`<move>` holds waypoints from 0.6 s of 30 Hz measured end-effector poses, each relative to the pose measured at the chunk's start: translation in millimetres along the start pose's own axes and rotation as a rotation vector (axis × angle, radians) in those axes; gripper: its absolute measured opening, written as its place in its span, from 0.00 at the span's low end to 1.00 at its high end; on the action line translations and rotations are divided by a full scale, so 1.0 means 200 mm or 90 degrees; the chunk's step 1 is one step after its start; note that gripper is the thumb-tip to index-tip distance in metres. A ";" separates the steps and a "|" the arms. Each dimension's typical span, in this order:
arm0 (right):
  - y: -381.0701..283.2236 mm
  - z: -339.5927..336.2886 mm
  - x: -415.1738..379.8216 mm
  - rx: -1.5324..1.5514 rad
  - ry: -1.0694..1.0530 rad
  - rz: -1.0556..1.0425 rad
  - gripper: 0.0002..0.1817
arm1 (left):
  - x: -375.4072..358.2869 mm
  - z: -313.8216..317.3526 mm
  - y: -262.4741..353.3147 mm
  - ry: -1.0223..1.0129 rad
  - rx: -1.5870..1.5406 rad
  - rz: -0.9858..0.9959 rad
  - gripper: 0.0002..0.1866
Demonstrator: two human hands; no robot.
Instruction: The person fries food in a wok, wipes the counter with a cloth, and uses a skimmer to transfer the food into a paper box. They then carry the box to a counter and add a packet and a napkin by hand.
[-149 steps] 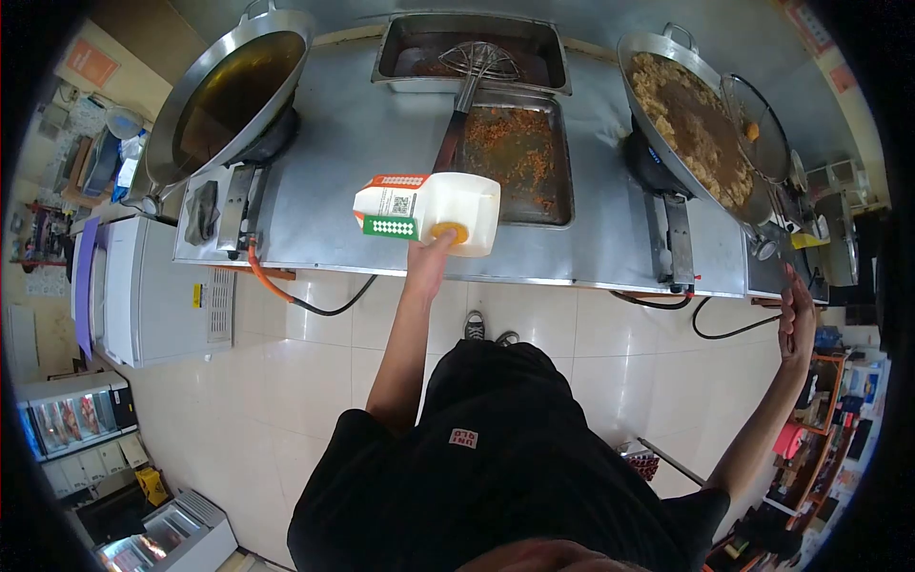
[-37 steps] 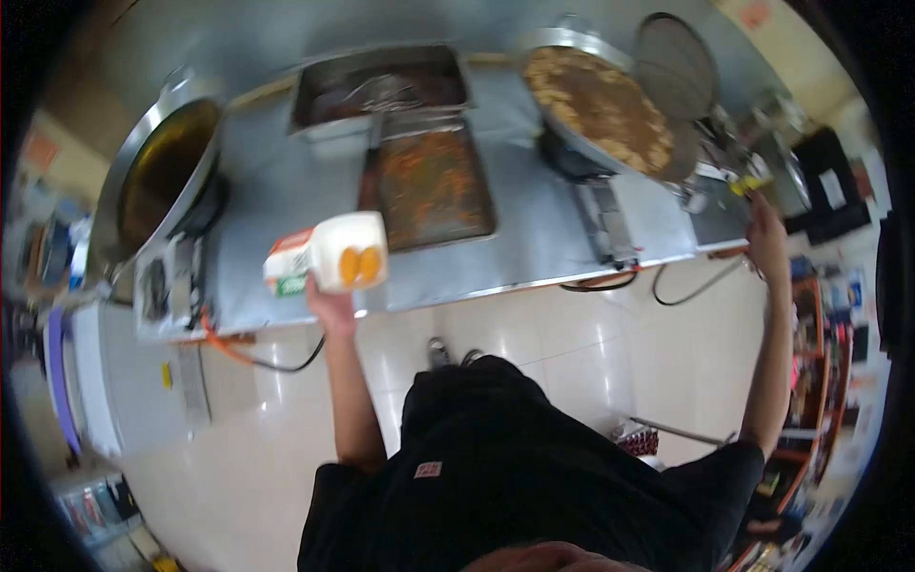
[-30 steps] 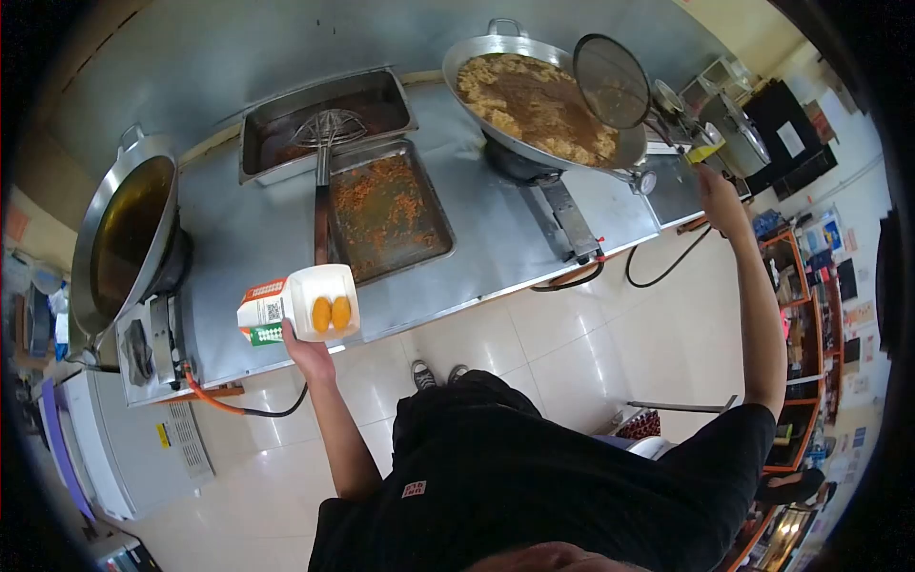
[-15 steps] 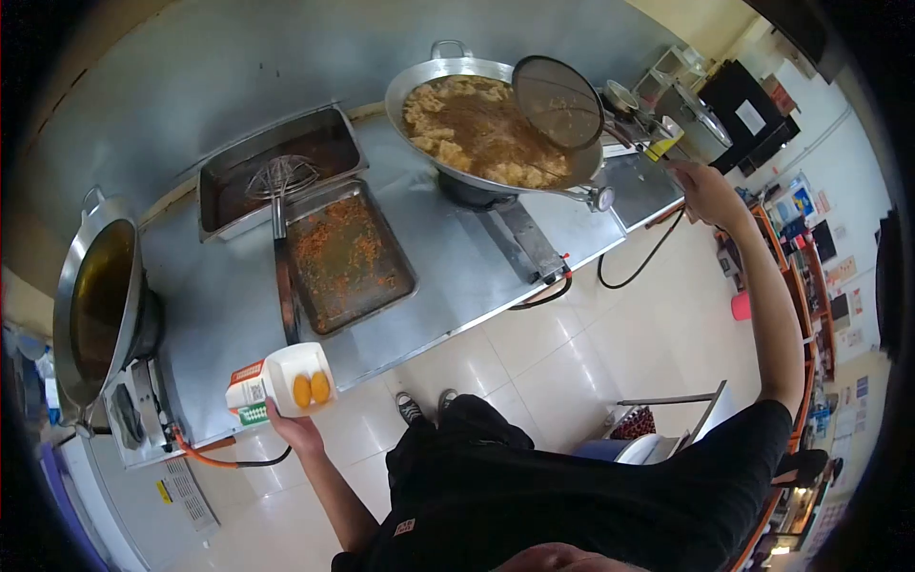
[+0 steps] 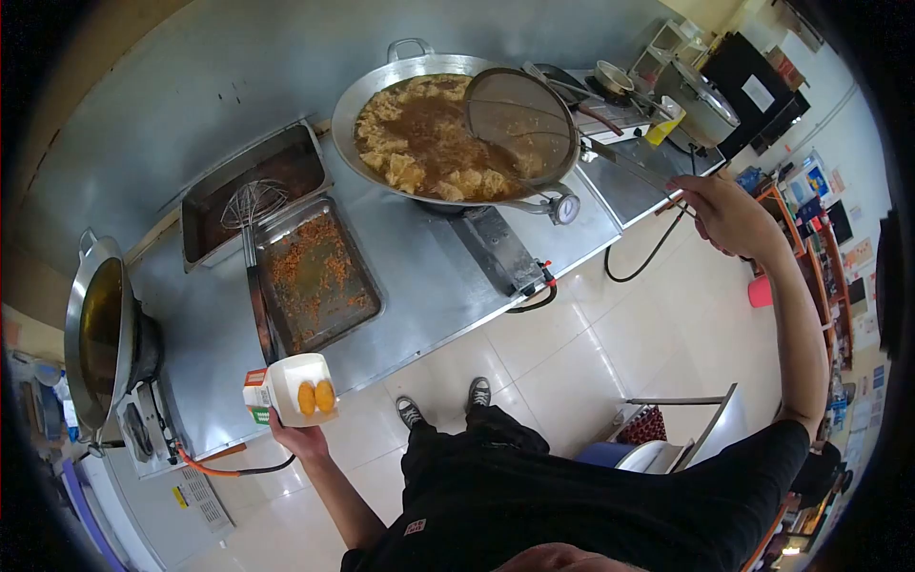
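Note:
My left hand (image 5: pixel 299 439) grips a small paper carton (image 5: pixel 270 389) with two golden-brown fried pieces (image 5: pixel 315 397) lying in its open white part. My right hand (image 5: pixel 732 217) is closed round the long handle of a mesh skimmer (image 5: pixel 522 124). The skimmer's round net hangs over the right side of a large wok (image 5: pixel 350 164), where frying pieces (image 5: pixel 405 173) float in bubbling brown oil. A dial thermometer (image 5: pixel 566 209) sits at the wok's near rim. Below my left hand's carton, the dark handle of a whisk (image 5: pixel 255 202) reaches toward the counter edge.
A shallow tray (image 5: pixel 370 303) with orange crumbs lies beside a deeper steel pan (image 5: pixel 193 222) holding the whisk head. Another wok (image 5: pixel 78 286) of oil stands at the left. A burner (image 5: pixel 496 250) with a hose juts out below the frying wok. Pans (image 5: pixel 613 78) stand at the back right.
The view has shifted a little. My right hand has lowered, and the skimmer's net now lies further over the wok. My left hand still holds the carton near the counter's front edge.

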State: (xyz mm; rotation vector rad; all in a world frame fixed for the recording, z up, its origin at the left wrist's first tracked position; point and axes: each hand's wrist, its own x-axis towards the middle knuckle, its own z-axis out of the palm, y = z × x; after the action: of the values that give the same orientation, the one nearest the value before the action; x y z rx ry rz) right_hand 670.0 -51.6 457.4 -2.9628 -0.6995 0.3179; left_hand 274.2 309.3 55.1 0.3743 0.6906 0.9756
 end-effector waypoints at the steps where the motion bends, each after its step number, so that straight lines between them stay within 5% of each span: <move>1: 0.05 0.02 0.03 -0.013 0.014 -0.028 0.17 | -0.03 0.02 -0.04 -0.006 -0.006 -0.004 0.27; 5: 0.09 -0.01 0.14 0.023 -0.099 -0.033 0.16 | -0.18 0.22 -0.17 0.059 0.060 0.024 0.28; 11: 0.41 0.09 0.43 0.372 -0.191 0.005 0.16 | -0.33 0.29 -0.31 0.082 0.033 0.048 0.28; 18: 0.66 0.06 0.42 0.529 -0.173 0.049 0.16 | -0.45 0.28 -0.35 0.098 0.010 0.087 0.27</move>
State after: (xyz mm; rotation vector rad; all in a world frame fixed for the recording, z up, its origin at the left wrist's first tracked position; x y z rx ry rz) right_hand 797.1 -131.0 413.4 -2.1701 -0.3404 0.7991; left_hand 323.5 196.9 87.7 0.3656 0.8206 1.1375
